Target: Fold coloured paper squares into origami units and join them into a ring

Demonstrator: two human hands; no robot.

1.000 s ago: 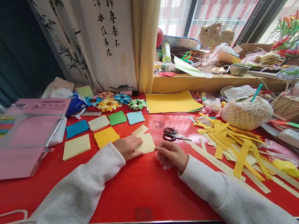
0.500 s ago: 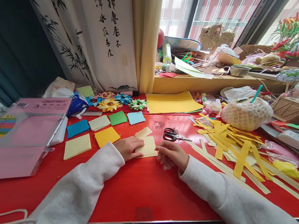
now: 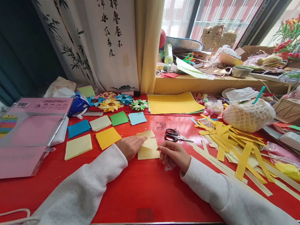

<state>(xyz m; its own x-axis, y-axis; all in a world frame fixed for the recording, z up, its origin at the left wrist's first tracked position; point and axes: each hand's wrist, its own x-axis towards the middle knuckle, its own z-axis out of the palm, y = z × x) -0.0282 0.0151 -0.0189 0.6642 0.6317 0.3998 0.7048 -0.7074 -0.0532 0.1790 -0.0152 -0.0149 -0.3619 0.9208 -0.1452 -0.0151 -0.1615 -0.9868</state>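
Note:
Before me on the red table lies a pale yellow paper square (image 3: 147, 152), with another small cream paper piece (image 3: 148, 133) at its far edge. My left hand (image 3: 132, 147) reaches over the square's left side, fingers stretched out towards the cream piece. My right hand (image 3: 175, 154) is closed at the square's right edge, thumb and fingertips pinching its border; the curled fingers are partly hidden. Under that hand is a crumpled bit of clear plastic (image 3: 169, 165). Black-handled scissors (image 3: 176, 136) rest just beyond my right hand.
Left of the hands lie yellow (image 3: 107, 138), cream (image 3: 78, 147) and blue paper stacks (image 3: 78, 128). Folded paper flowers (image 3: 110, 104) and large yellow sheets (image 3: 175, 103) sit behind. Yellow paper strips (image 3: 243, 153) heap at right, near a netted bundle (image 3: 247, 115). A pink packet (image 3: 47, 131) stands far left.
My left fingers have moved away from me, off the middle of the square and up towards the cream piece. More of the square shows. My right hand stays at its edge.

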